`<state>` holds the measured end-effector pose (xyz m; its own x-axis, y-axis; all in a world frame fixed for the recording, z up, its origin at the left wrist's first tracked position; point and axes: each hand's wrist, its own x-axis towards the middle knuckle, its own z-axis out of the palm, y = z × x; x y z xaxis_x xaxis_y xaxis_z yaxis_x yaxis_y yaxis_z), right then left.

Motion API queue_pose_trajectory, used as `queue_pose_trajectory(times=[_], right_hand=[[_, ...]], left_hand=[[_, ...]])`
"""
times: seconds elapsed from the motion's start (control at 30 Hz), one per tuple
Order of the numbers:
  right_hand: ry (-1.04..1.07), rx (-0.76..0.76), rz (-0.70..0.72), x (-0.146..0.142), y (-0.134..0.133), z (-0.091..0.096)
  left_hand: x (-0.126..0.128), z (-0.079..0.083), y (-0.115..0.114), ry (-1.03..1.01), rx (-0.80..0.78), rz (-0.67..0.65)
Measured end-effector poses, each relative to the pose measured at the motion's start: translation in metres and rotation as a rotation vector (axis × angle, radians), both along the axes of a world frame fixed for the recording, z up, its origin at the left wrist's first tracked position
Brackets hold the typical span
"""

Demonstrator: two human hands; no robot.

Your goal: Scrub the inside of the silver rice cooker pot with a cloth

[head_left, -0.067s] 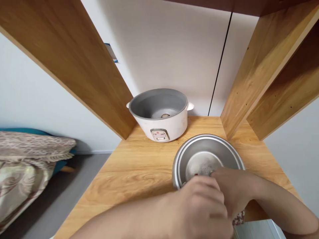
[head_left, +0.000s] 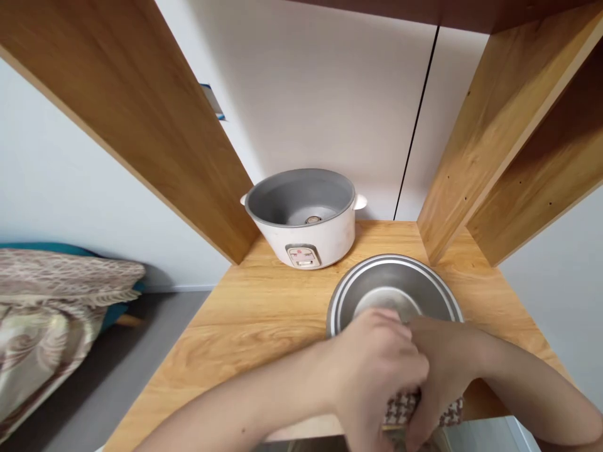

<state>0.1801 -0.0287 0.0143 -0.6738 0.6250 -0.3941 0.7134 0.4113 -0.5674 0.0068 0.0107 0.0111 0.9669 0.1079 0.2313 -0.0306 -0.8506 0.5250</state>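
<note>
My left hand [head_left: 377,370] and my right hand [head_left: 447,364] are pressed together over the near rim of a metal inner pot [head_left: 391,292] on the wooden counter [head_left: 254,326]. Both are closed on a checked cloth [head_left: 405,408] that shows below the fingers. A white rice cooker body [head_left: 304,216] stands open and without a pot at the back of the counter, well away from both hands.
Wooden shelf panels rise on the left [head_left: 141,125] and right [head_left: 494,138] of the counter niche. A white wall [head_left: 330,94] closes the back. A bed with patterned bedding [head_left: 51,314] lies at the lower left beside grey floor.
My left hand has moved up and forward over the pot's rim, covering more of its inside. The checked cloth now shows under both hands.
</note>
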Motion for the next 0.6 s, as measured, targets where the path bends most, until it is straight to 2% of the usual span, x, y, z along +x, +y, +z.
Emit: queue_pose_trajectory(times=[0.03, 0.07, 0.13, 0.2, 0.27, 0.43, 0.6], right_hand=[[0.025, -0.016, -0.03, 0.0, 0.0, 0.003], [0.012, -0.035, -0.049, -0.001, 0.0, 0.005], [-0.128, -0.104, -0.044, -0.003, 0.0, 0.008], [-0.293, -0.155, -0.012, -0.006, 0.0, 0.009], [-0.359, -0.175, 0.013, -0.007, 0.0, 0.009], [-0.242, -0.112, 0.047, -0.005, 0.002, 0.006], [-0.174, -0.033, 0.039, -0.003, 0.002, 0.003]], left_hand=[[0.002, 0.006, 0.005, 0.032, 0.019, 0.035], [0.004, 0.011, 0.01, 0.154, 0.045, 0.087], [0.004, 0.018, 0.018, 0.376, 0.057, 0.146], [0.004, 0.02, 0.021, 0.539, 0.057, 0.12], [0.005, 0.018, 0.023, 0.622, 0.037, 0.07], [0.009, 0.013, 0.024, 0.724, -0.062, -0.022], [0.012, 0.017, 0.026, 0.812, -0.067, -0.026]])
